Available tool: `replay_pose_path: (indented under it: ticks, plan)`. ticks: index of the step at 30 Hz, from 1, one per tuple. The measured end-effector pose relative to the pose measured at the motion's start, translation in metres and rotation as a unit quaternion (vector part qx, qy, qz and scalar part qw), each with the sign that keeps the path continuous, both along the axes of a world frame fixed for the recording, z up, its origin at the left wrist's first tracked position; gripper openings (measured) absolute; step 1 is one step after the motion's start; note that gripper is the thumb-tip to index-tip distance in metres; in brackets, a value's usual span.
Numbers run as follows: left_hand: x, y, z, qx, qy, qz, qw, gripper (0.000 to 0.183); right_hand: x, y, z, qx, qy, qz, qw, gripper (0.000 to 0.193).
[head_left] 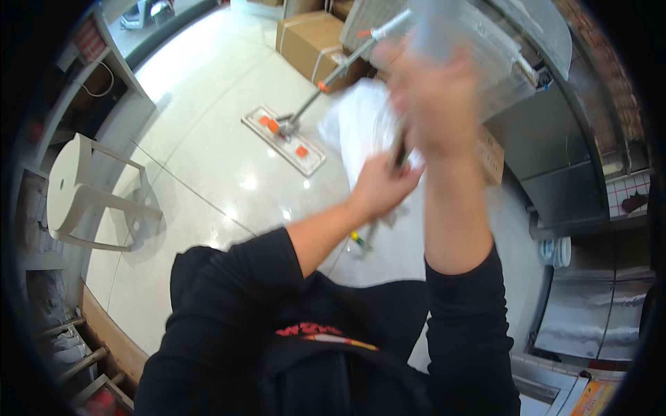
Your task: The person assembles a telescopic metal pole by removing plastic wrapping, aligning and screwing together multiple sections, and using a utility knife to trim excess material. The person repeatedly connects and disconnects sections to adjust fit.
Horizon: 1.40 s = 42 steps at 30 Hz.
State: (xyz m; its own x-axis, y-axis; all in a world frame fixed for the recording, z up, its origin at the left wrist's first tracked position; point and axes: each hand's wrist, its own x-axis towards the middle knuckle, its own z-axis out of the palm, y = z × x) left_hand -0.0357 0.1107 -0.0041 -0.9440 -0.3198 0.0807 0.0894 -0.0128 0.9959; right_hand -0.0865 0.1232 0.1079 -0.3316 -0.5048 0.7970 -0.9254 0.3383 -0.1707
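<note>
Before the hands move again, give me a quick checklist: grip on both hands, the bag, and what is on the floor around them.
1. Right hand raised, at a clear plastic container: cannot tell if the grip is firm, the picture is blurred there.
2. Left hand closed on a thin dark object: ok, held, but what it is cannot be told.
3. White plastic bag behind the hands: cannot tell who or what holds it.
4. Flat mop lies on the floor ahead, handle slanting up past the hands: not ok as a clear path.
5. Cardboard box on the floor beyond the mop: ok, apart from the hands.
6. White stool at left: ok, well away.
</note>
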Motion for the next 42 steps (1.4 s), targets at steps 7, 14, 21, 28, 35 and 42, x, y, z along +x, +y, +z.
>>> replay_pose_path:
  ticks: [7, 14, 21, 28, 35, 42]
  plan:
    - [-0.02, -0.022, 0.038, -0.058, 0.173, -0.002, 0.983, 0.024, -0.008, 0.029, 0.065, -0.239, -0.325, 0.384, 0.831, 0.014]
    - [-0.004, -0.037, 0.034, -0.096, 0.152, 0.034, 0.983, 0.025, 0.002, 0.024, 0.035, -0.185, -0.339, 0.361, 0.849, 0.013]
    - [-0.01, -0.046, -0.012, -0.149, 0.222, 0.066, 0.961, 0.018, 0.008, 0.035, -0.107, -0.221, -0.569, 0.319, 0.724, 0.055]
    - [-0.019, -0.044, 0.009, -0.103, 0.286, 0.076, 0.95, 0.015, 0.008, 0.036, -0.077, -0.22, -0.517, 0.303, 0.77, 0.058]
    - [-0.014, -0.052, -0.019, -0.196, 0.248, 0.02, 0.949, 0.023, 0.025, 0.016, -0.087, -0.192, -0.628, 0.16, 0.737, 0.042]
    - [-0.001, -0.038, 0.003, -0.034, 0.244, 0.033, 0.969, 0.021, 0.017, 0.024, -0.088, -0.227, -0.593, 0.273, 0.722, 0.041]
